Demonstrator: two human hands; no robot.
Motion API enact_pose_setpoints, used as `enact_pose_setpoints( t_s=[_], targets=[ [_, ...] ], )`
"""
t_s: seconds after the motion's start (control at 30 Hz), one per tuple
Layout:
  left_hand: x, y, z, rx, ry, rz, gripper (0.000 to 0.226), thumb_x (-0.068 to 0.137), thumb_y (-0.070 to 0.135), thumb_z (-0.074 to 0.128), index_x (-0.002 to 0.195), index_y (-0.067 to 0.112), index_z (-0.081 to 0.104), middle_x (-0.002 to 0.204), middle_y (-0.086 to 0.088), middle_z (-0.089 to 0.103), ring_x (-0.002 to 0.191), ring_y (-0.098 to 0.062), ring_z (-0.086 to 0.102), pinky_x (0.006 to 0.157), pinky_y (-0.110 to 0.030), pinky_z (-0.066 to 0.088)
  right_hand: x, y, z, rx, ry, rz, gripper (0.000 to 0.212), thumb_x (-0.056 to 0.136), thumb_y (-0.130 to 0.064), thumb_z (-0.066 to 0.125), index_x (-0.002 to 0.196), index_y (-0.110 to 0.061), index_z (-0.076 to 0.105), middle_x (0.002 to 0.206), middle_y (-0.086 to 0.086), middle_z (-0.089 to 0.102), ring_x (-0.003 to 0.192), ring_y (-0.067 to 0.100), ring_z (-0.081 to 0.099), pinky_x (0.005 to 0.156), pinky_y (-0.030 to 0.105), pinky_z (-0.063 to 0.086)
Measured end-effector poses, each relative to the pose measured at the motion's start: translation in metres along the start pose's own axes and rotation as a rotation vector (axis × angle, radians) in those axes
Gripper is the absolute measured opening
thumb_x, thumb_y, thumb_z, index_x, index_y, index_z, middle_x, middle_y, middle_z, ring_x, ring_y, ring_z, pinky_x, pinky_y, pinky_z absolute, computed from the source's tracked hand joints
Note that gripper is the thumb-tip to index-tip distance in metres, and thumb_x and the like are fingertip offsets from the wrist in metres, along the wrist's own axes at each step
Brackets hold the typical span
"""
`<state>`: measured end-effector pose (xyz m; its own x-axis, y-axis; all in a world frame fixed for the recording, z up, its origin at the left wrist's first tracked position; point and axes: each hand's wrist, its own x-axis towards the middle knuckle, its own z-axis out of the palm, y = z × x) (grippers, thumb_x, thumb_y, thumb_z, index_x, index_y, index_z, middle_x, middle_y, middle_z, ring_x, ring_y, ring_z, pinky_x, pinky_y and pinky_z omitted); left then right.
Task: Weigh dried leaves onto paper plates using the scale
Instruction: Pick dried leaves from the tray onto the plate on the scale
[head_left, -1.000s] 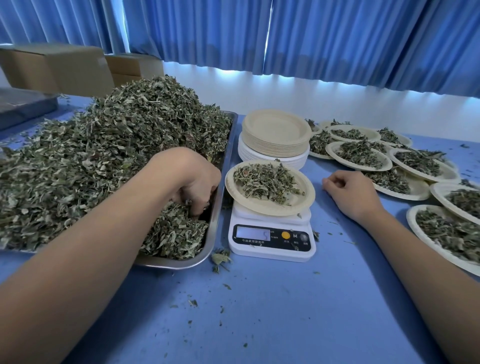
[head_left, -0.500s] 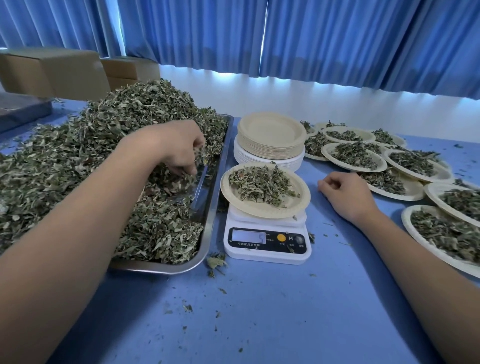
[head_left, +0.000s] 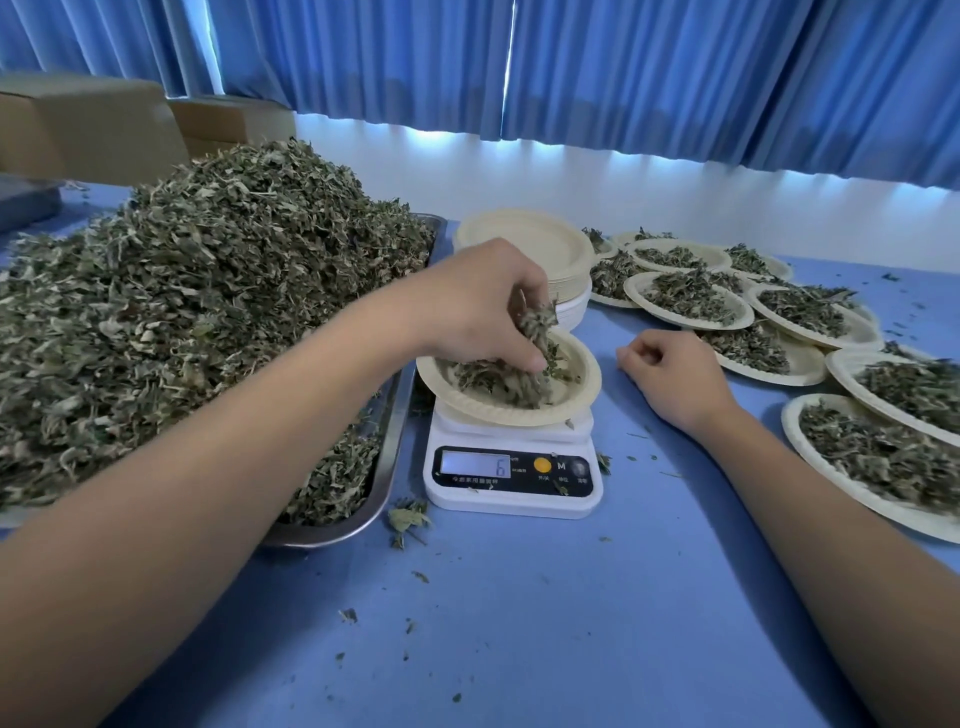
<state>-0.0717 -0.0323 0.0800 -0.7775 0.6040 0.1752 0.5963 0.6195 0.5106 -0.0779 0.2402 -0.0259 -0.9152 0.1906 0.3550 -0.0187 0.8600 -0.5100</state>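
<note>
Dried leaves (head_left: 537, 322) pinched in the left hand (head_left: 483, 306) hang over the paper plate (head_left: 498, 413) sitting on the scale (head_left: 511, 499), whose display appears to read 6; the right hand (head_left: 670, 379) rests loosely curled, holding nothing, on the tabletop (head_left: 519, 623) just right of the scale.

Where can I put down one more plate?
The bare blue table in front of the scale holds only crumbs. It is crowded on the right with filled plates and on the left with the leaf tray.
</note>
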Motion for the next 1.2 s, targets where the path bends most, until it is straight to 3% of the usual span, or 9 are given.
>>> enact_pose_setpoints(
  t_s=[0.07,0.17,0.37,0.5,0.6,0.73,0.9,1.07,1.2],
  targets=[
    [0.001,0.000,0.005,0.014,-0.002,-0.009,0.033,0.070,0.027,0.090,0.094,0.019,0.070,0.088,0.003,0.071,0.071,-0.011,0.064,0.076,-0.032,0.056,0.000,0.000,0.000,0.002,-0.004,-0.004,0.030,0.098,-0.026,0.062,0.069,-0.017,0.063,0.053,-0.001,0.053,0.053,0.017,0.049,0.053,0.028,0.035],
    [0.000,-0.006,-0.002,-0.001,0.001,-0.033,0.028,0.071,0.025,0.090,0.091,0.022,0.071,0.085,0.005,0.072,0.069,-0.010,0.066,0.070,-0.033,0.058,0.000,0.001,0.000,0.002,0.000,-0.004,0.031,0.098,-0.026,0.062,0.068,-0.019,0.062,0.053,-0.003,0.052,0.053,0.015,0.049,0.053,0.027,0.034],
    [-0.002,-0.017,-0.023,0.083,-0.014,-0.101,0.015,0.078,0.019,0.085,0.083,0.024,0.072,0.076,0.003,0.071,0.067,-0.013,0.065,0.064,-0.027,0.048,0.000,0.000,0.000,0.007,-0.001,-0.007,0.030,0.099,-0.027,0.062,0.071,-0.016,0.064,0.053,-0.002,0.054,0.053,0.016,0.050,0.053,0.028,0.035],
    [-0.003,-0.035,-0.036,0.344,-0.158,-0.256,0.010,0.081,0.017,0.081,0.085,0.018,0.072,0.076,0.003,0.071,0.072,-0.013,0.065,0.060,-0.027,0.045,0.000,0.001,0.000,0.008,-0.001,-0.003,0.030,0.099,-0.027,0.062,0.072,-0.015,0.065,0.054,-0.002,0.054,0.053,0.016,0.050,0.053,0.028,0.035],
    [-0.008,-0.054,-0.045,0.483,-0.309,-0.436,0.023,0.079,0.026,0.084,0.092,0.012,0.071,0.075,-0.002,0.072,0.074,-0.019,0.068,0.062,-0.030,0.048,0.000,0.001,0.000,0.001,-0.001,-0.003,0.030,0.099,-0.028,0.062,0.072,-0.017,0.065,0.054,-0.001,0.056,0.053,0.015,0.050,0.053,0.027,0.034],
    [-0.016,-0.071,-0.047,0.428,-0.451,-0.597,0.017,0.083,0.026,0.081,0.087,0.012,0.074,0.082,-0.006,0.071,0.066,-0.020,0.068,0.039,-0.022,0.046,0.000,0.001,-0.001,0.001,-0.003,-0.003,0.030,0.099,-0.028,0.062,0.073,-0.014,0.066,0.057,0.002,0.059,0.055,0.017,0.052,0.053,0.027,0.036],
    [-0.015,-0.070,-0.039,0.260,-0.538,-0.609,0.014,0.093,0.019,0.068,0.095,0.008,0.075,0.090,-0.017,0.075,0.074,-0.026,0.077,0.057,-0.032,0.062,0.000,0.000,-0.001,-0.001,-0.007,-0.003,0.029,0.099,-0.028,0.062,0.074,-0.015,0.067,0.059,0.005,0.060,0.056,0.019,0.051,0.054,0.028,0.038],
    [-0.023,-0.060,-0.043,0.132,-0.699,-0.552,0.018,0.096,0.021,0.062,0.085,0.018,0.077,0.092,-0.006,0.078,0.086,-0.017,0.076,0.063,-0.023,0.059,0.000,0.001,-0.002,-0.001,-0.010,-0.007,0.028,0.099,-0.028,0.062,0.074,-0.017,0.066,0.058,0.003,0.058,0.055,0.018,0.050,0.055,0.028,0.039],
    [-0.042,-0.058,-0.040,0.145,-0.630,-0.428,0.024,0.094,0.025,0.059,0.084,0.012,0.076,0.087,0.003,0.078,0.080,-0.010,0.072,0.072,-0.026,0.050,0.001,0.001,-0.001,0.005,-0.008,-0.010,0.029,0.099,-0.027,0.062,0.072,-0.017,0.066,0.057,0.001,0.057,0.055,0.018,0.050,0.054,0.028,0.038]
  ],
)
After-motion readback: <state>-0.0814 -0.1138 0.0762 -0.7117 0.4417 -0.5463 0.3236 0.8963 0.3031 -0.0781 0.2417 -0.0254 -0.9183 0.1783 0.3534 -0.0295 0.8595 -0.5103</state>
